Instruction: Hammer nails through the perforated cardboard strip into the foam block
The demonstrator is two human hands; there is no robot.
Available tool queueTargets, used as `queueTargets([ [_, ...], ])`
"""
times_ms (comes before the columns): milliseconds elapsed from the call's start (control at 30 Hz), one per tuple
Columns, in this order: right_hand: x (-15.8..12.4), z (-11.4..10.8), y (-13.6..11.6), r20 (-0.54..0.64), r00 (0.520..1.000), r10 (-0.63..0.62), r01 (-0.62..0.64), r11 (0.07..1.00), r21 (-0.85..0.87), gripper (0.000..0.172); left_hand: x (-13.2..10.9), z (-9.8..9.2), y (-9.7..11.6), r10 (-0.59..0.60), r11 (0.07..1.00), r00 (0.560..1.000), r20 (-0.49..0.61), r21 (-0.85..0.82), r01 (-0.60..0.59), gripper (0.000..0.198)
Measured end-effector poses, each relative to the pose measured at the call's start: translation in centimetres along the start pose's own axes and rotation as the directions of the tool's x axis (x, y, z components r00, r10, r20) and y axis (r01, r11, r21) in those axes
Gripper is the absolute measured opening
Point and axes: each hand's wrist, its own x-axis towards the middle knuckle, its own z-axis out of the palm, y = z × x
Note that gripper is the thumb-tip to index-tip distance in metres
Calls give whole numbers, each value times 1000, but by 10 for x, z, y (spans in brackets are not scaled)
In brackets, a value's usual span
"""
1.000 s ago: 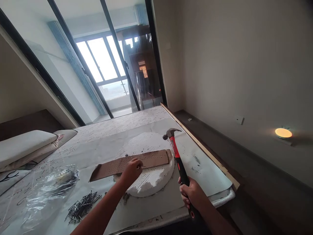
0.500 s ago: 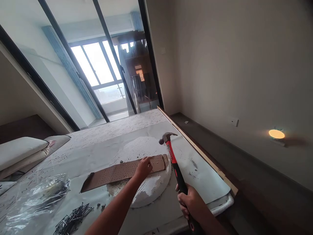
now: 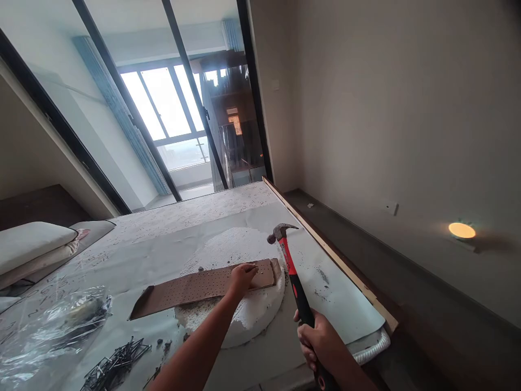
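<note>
My right hand (image 3: 321, 338) is wrapped round the black and red handle of a claw hammer (image 3: 296, 279), its head raised to the right of a brown perforated strip (image 3: 191, 288). That strip lies slantwise across a white round slab (image 3: 256, 312) with a rough, crumbly surface. Over the strip's right part, my left hand (image 3: 243, 278) is closed in a pinch, its fingertips close to the perforated face. Whatever the pinch holds is too small to make out. The strip's left end curls up and is dark.
A pile of dark nails (image 3: 116, 365) lies at the lower left, beside a clear plastic bag (image 3: 61, 331). Grey crumbs dot the pale sheet (image 3: 163, 255). Folded bedding (image 3: 36, 244) sits at far left. A wooden edge (image 3: 337, 258) runs along the right, with a wall beyond.
My left hand has turned slightly, and its fingertips now point more to the right. The hammer stays raised in nearly the same place. The view has shifted a little.
</note>
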Motion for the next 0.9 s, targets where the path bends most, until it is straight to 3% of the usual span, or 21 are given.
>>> queueTargets([
  [233,1,-5,1,30,999,21,-20,998,-52,25,7,18,20,6,1000,1000,10,14,-6,27],
  [533,1,-6,5,26,999,34,-31,991,-127,26,2,28,11,54,997,997,-51,52,-51,22],
  [667,-2,-9,3,31,995,90,-80,966,-247,31,1,30,12,60,997,995,-74,50,-57,20],
  [767,-7,-18,5,9,1000,-22,24,903,-428,26,-3,33,12,77,996,992,-103,50,-73,19],
  [833,-10,-25,7,-20,989,-148,110,810,-577,22,-5,35,11,89,995,989,-118,50,-84,20],
  [900,-11,-29,10,-14,980,-198,138,729,-670,22,-6,37,10,95,995,987,-128,51,-89,19],
])
